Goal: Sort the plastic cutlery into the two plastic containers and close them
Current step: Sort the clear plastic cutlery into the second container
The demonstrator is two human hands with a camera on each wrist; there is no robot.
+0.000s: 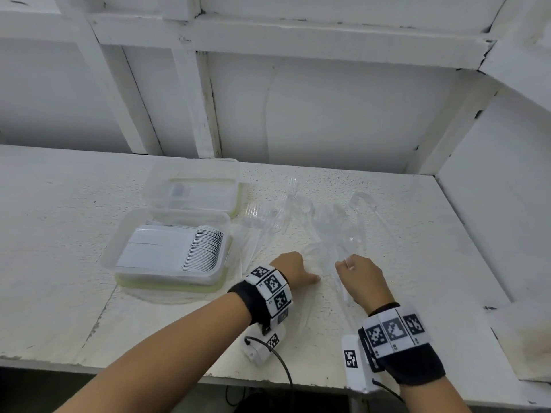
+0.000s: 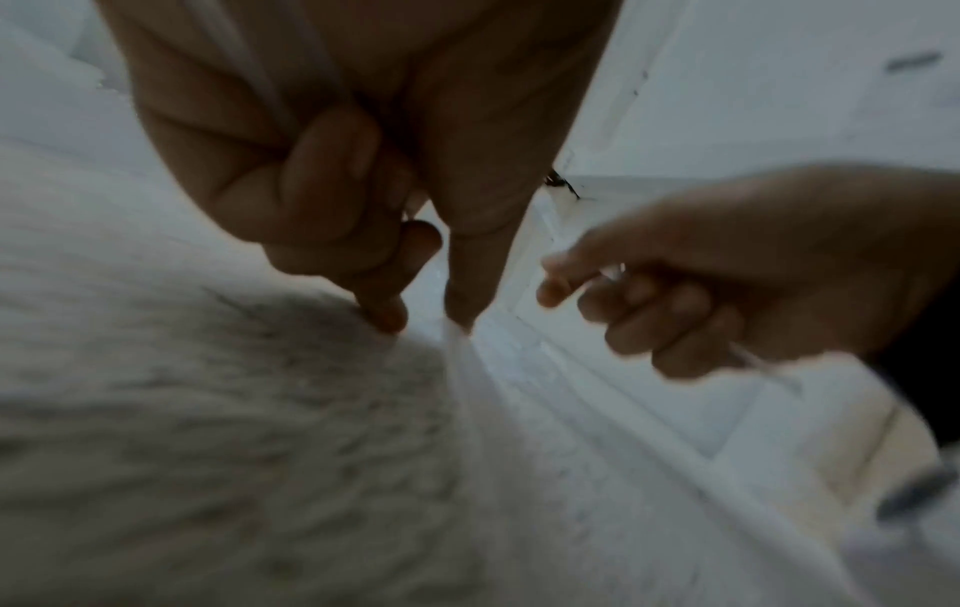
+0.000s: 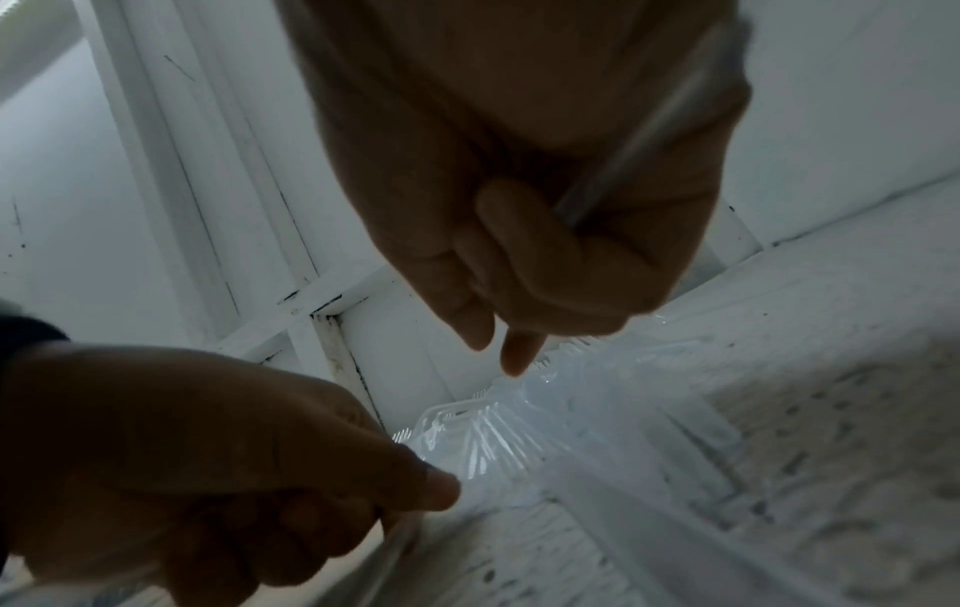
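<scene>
Clear plastic cutlery (image 1: pixel 316 225) lies in a loose pile on the white table (image 1: pixel 74 222), forks (image 3: pixel 499 435) among them. My left hand (image 1: pixel 298 271) is low at the pile's near edge, fingers curled round clear handles (image 3: pixel 395 546), thumb and forefinger tips (image 2: pixel 384 316) down on the table. My right hand (image 1: pixel 353 266) hovers beside it, gripping a clear handle (image 3: pixel 644 139) that runs back under the wrist. The near container (image 1: pixel 119 242) holds stacked white cutlery. The far container (image 1: pixel 235 186) stands behind it.
A white wall with framing (image 1: pixel 196 114) rises behind the table, and a side wall (image 1: pixel 501 189) closes the right. The near container stands on a green-rimmed lid (image 1: pixel 167 286). The table's front edge (image 1: pixel 149 369) runs under my forearms.
</scene>
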